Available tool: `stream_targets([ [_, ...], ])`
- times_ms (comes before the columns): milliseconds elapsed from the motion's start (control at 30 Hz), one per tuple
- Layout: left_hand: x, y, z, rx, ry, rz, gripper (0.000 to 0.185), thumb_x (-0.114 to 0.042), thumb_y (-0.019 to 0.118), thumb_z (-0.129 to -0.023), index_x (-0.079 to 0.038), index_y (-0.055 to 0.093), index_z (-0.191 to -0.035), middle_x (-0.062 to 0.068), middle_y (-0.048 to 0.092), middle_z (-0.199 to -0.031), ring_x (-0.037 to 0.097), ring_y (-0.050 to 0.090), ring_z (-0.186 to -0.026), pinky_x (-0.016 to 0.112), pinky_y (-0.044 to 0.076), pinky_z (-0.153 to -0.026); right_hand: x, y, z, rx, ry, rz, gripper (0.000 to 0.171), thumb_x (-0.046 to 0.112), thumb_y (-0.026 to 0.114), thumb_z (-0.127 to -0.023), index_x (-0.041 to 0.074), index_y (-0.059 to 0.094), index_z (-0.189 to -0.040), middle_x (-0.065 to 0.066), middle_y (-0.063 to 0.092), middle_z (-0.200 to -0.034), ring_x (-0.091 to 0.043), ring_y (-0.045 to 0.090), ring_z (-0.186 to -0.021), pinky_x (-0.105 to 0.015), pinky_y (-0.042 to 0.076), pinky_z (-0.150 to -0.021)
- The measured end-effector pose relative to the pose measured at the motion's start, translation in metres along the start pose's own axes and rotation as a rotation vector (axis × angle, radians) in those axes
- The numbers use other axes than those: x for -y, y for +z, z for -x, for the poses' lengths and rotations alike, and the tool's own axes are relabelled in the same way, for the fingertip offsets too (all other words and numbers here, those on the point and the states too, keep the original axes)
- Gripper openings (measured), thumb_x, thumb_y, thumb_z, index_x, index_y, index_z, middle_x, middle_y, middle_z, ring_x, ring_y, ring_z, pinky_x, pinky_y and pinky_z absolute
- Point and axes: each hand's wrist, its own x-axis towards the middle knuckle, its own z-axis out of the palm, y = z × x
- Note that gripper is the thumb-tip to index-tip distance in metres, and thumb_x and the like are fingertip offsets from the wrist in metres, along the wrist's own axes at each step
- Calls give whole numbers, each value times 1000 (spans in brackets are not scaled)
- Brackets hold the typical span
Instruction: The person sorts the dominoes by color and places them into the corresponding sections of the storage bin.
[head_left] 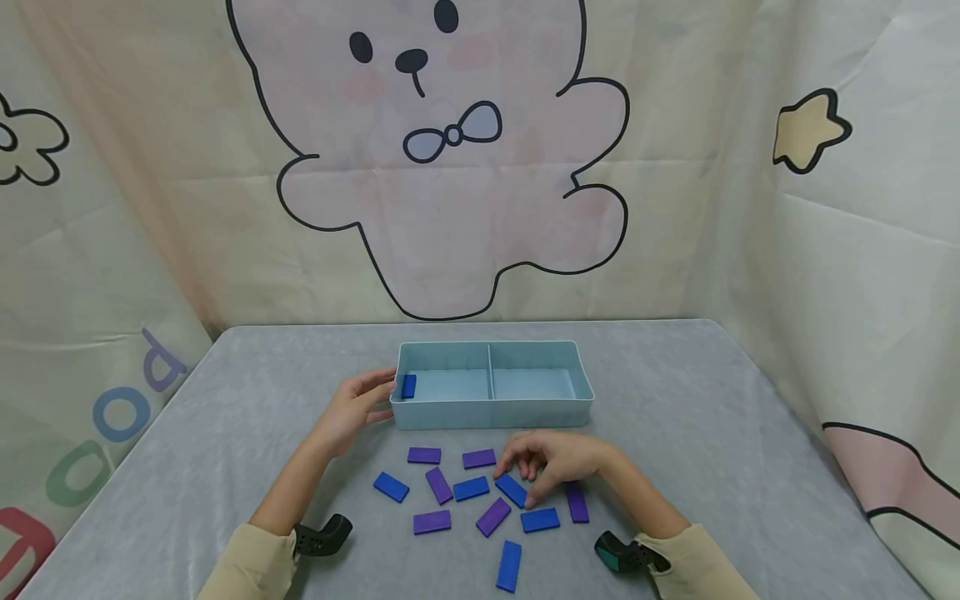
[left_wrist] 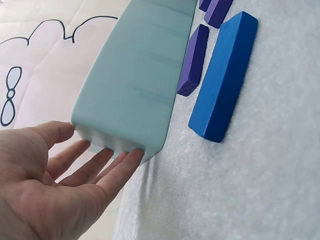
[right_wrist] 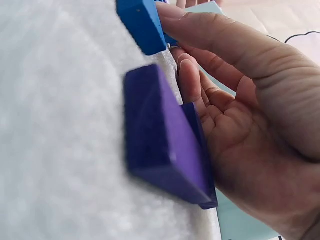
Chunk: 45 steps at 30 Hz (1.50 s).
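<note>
The left hand [head_left: 354, 414] is at the left end of a pale blue box [head_left: 450, 415], its fingers spread wide and fairly straight, the thumb by an upper corner and the fingertips against the end wall. The right hand [head_left: 558, 457] is narrow, pinching a slanted blue block [head_left: 512, 490] between thumb and forefinger in front of the right half of the box, with the other fingers curled in; whether that block is clear of the grey cloth [head_left: 675, 408] I cannot tell. A divider [head_left: 491, 371] splits the box into two compartments, and a second blue block [head_left: 408, 386] is in the left one, close to the left wall. Four more blue blocks [head_left: 471, 488] and six purple blocks [head_left: 432, 522] lie scattered at various angles on the cloth, all on the person's side of the box. One of the purple ones is partly covered by the right hand, and one of the blue ones lies well apart, nearest the person. A dark camera [head_left: 322, 536] sits at each wrist, by beige sleeves [head_left: 251, 562]. Behind the table hangs a curtain [head_left: 660, 217] printed with a pink bear [head_left: 442, 225] in a bow tie
</note>
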Motion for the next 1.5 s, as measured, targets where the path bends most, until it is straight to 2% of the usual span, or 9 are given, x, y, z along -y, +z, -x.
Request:
stream_targets([
  [167,0,0,0,-1,-4,0,53,-16,51,-113,11,39,-156,33,42,-160,49,48,-143,56,51,-109,1,0,-1,-2,3,0,41,3,82,-87,-6,68,-126,-2,55,-110,-6,49,-91,-17,47,-79],
  [433,0,-1,-3,5,-10,4,53,-16,50,-113,11,39,-156,33,41,-160,49,46,-145,56,50,-110,-1,-2,-1,13,1,23,46,0,84,-85,-6,67,-128,-6,55,-111,-7,49,-93,-19,47,-81],
  [733,1,-2,-4,9,-2,-3,52,-16,50,-113,12,40,-156,33,41,-160,50,46,-145,57,50,-109,-1,-1,-2,-24,-4,15,43,3,84,-85,-6,69,-125,-7,59,-105,-6,52,-89,-19,50,-79],
  [933,2,-1,-5,12,-1,2,52,-15,50,-113,11,40,-156,33,42,-160,49,45,-146,57,50,-110,-2,-2,-1,-37,-3,-45,44,3,82,-88,-9,67,-127,-2,62,-98,-6,56,-87,-18,52,-78],
  [1100,2,-1,-4,12,-3,8,52,-15,51,-112,11,40,-156,33,42,-159,49,45,-146,57,50,-110,1,-2,0,-49,11,-95,43,-1,80,-89,-13,65,-127,-6,64,-97,-9,58,-87,-18,54,-77],
  [1233,2,-1,-4,7,-9,8,52,-15,51,-112,11,40,-156,33,42,-160,49,45,-146,57,50,-109,4,-1,1,-88,24,-98,43,-2,81,-89,-13,65,-128,-9,67,-99,-11,60,-88,-20,56,-78],
  [1500,2,-2,-3,11,-2,7,52,-15,51,-112,12,40,-155,33,41,-160,50,45,-146,58,49,-110,11,-1,4,-211,31,-46,44,0,82,-89,-10,67,-128,-4,70,-99,-9,65,-85,-21,59,-75],
])
